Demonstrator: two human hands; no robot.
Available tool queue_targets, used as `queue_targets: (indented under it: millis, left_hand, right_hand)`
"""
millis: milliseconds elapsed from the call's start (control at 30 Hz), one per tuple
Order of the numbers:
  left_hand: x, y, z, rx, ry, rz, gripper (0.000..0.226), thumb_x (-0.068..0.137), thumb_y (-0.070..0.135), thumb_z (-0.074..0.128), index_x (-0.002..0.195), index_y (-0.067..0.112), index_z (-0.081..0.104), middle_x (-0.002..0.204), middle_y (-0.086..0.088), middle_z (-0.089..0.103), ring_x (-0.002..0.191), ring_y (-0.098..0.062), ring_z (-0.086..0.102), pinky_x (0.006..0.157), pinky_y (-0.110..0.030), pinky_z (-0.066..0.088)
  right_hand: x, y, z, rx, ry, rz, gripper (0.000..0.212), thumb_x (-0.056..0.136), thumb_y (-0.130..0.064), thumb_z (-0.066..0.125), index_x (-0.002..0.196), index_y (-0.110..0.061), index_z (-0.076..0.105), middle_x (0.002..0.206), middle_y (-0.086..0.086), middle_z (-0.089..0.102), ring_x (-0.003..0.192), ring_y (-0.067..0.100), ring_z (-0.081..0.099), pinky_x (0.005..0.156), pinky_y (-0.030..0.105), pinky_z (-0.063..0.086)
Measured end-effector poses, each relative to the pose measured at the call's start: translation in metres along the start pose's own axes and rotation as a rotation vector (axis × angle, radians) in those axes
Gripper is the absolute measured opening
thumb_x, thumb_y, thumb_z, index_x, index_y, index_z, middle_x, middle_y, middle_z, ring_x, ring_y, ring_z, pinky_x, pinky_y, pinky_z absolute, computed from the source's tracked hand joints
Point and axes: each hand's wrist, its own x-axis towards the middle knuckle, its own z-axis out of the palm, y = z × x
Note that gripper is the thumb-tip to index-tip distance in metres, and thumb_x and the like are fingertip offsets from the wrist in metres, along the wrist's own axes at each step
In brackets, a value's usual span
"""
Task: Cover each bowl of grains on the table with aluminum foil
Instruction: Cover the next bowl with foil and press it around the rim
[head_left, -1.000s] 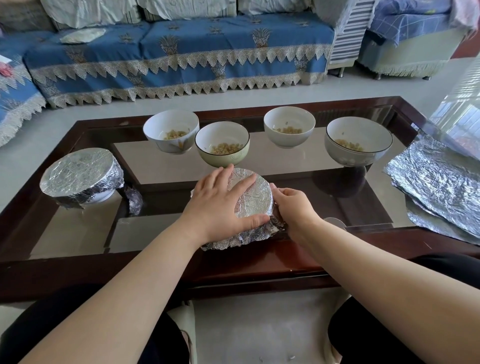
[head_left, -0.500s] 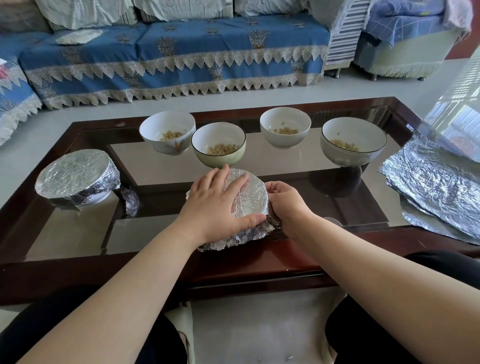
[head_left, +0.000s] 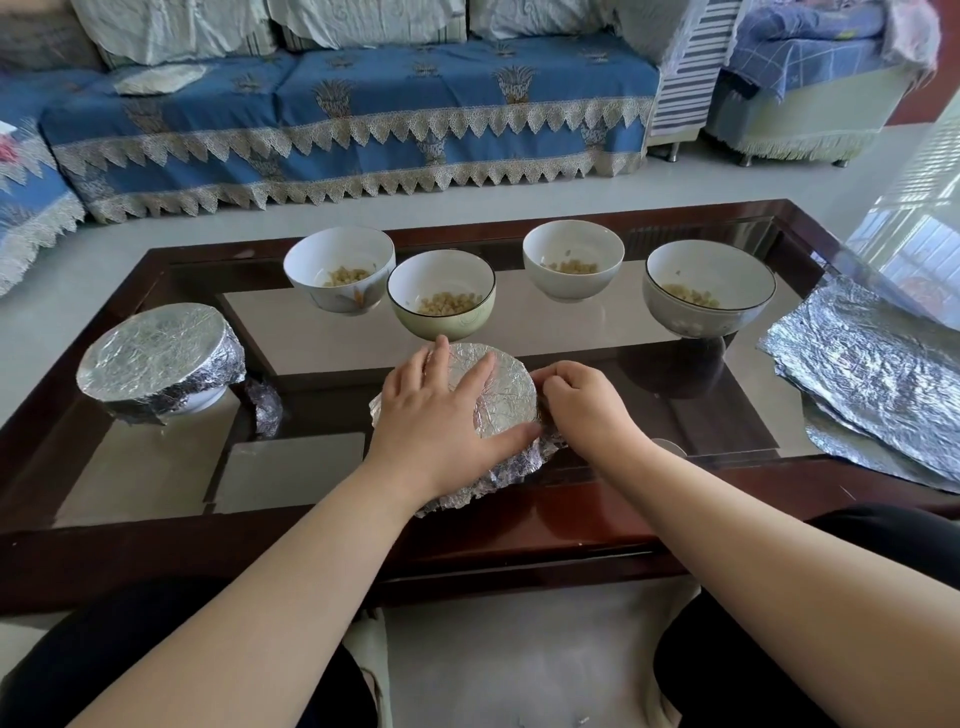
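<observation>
**Foil pressed over the near bowl by both hands**

A round bowl wrapped in crinkled aluminium foil is seen at the near edge of the dark wood-framed glass coffee table, standing upright with its flat, foil-covered mouth facing up. No long axis can be given for it, as its outline is circular. The left hand is laid flat on the foil top, fingers straight and spread, with the thumb stretched along the near rim. The right hand is set against the bowl's right side, its fingers curled in on the foil skirt there; whether the foil is actually pinched cannot be told.

Beyond the left hand's fingertips, a pale green ceramic bowl with a dark rim holding yellowish grains is found uncovered. Further left of it a white ceramic bowl with a floral mark is placed, also open. Beyond the right hand a small white bowl and a larger white bowl with a dark rim are seen, both with grains and uncovered. Well to the left of the left hand, a second foil-covered bowl is standing upright. Far to the right of the right hand, a stack of flat crinkled foil sheets is laid on the table's edge, its long side running away and to the left.
</observation>
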Motion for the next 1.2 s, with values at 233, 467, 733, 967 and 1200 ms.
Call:
queue_targets:
  millis: [233, 467, 733, 967, 1200]
  left_hand:
    - [-0.008, 0.014, 0.001, -0.004, -0.007, -0.144, 0.102, 0.076, 0.090, 0.016, 0.158, 0.030, 0.007, 0.166, -0.011, -0.003, 0.151, -0.034, -0.004, 0.121, -0.052, 0.003]
    - [-0.013, 0.005, -0.016, 0.065, -0.160, -0.064, 0.129, 0.053, 0.095, 0.001, 0.158, 0.022, -0.009, 0.165, -0.014, -0.012, 0.151, -0.034, -0.011, 0.120, -0.050, 0.002]
    - [-0.014, -0.011, -0.013, 0.045, -0.153, 0.040, 0.127, 0.055, 0.097, 0.014, 0.157, 0.026, -0.013, 0.165, -0.009, -0.017, 0.151, -0.029, -0.013, 0.121, -0.049, 0.002]
    - [-0.014, -0.014, -0.007, 0.039, -0.115, 0.048, 0.119, 0.059, 0.097, 0.012, 0.157, 0.032, -0.009, 0.165, -0.003, -0.018, 0.151, -0.025, -0.011, 0.119, -0.051, 0.011]
    - [-0.013, -0.014, -0.007, 0.041, -0.113, 0.045, 0.119, 0.059, 0.097, 0.011, 0.157, 0.031, -0.006, 0.165, -0.003, -0.017, 0.151, -0.026, -0.010, 0.119, -0.052, 0.013]
  right_hand:
    - [0.003, 0.005, 0.012, 0.114, -0.032, -0.037, 0.009, 0.092, -0.031, 0.059, 0.094, -0.022, 0.062, 0.076, -0.008, 0.062, 0.061, 0.010, 0.056, 0.065, 0.036, 0.051]
    - [0.012, 0.008, 0.008, 0.140, -0.105, -0.047, 0.019, 0.093, -0.025, 0.062, 0.105, -0.010, 0.064, 0.074, -0.002, 0.059, 0.058, 0.012, 0.051, 0.059, 0.030, 0.044]
    - [0.013, 0.013, 0.003, 0.271, -0.268, 0.025, 0.015, 0.096, -0.033, 0.059, 0.106, -0.022, 0.061, 0.101, 0.000, 0.067, 0.084, 0.012, 0.060, 0.076, 0.033, 0.047]
    - [0.009, 0.013, -0.006, 0.527, -0.484, 0.193, 0.030, 0.099, -0.031, 0.055, 0.125, -0.018, 0.051, 0.103, 0.005, 0.062, 0.079, 0.014, 0.057, 0.066, 0.029, 0.047]
    - [0.010, 0.015, -0.009, 0.760, -0.545, 0.252, 0.021, 0.080, -0.023, 0.068, 0.096, -0.016, 0.055, 0.082, 0.001, 0.056, 0.068, 0.015, 0.049, 0.061, 0.032, 0.043]
